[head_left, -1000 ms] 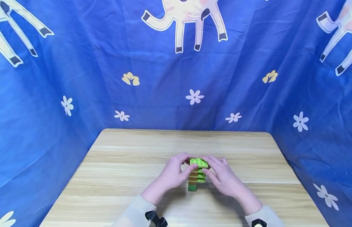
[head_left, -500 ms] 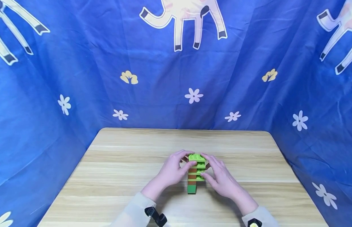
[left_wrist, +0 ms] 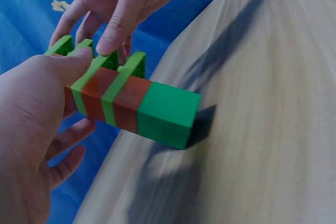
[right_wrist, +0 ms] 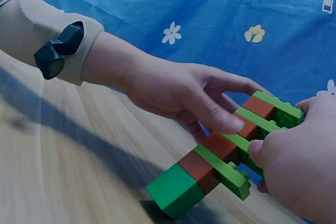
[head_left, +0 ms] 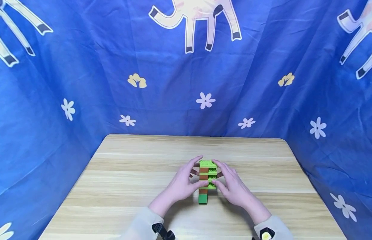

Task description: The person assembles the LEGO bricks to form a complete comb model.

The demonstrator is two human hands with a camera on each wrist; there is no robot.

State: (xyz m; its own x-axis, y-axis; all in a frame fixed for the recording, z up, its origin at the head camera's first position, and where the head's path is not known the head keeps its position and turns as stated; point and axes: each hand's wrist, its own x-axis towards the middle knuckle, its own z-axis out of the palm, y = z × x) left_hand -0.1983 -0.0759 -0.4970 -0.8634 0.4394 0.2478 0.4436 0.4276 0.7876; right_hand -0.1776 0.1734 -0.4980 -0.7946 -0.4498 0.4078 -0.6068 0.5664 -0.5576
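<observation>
A tower of toy building bricks (head_left: 203,199) stands upright between my hands. Its dark green base brick (left_wrist: 169,109) sits lowest, topped by brown bricks alternating with lime green studded plates (right_wrist: 231,174) that jut out to the right. My left hand (head_left: 181,182) holds the brown side, thumb across the front, index finger lifted near the top. On the other side my right hand (head_left: 238,189) grips the jutting plates, its thumb on a lower plate and a fingertip by the top one. Fingers behind the tower are partly hidden.
The tower is over a wooden table (head_left: 129,166), with its shadow falling beside the base. Blue cloth (head_left: 162,110) printed with flowers and animals hangs at the back and both sides.
The tower's top has tipped back, so more of its front shows. My left thumb has slid down from near the top to a lower plate, and my left index finger has lifted.
</observation>
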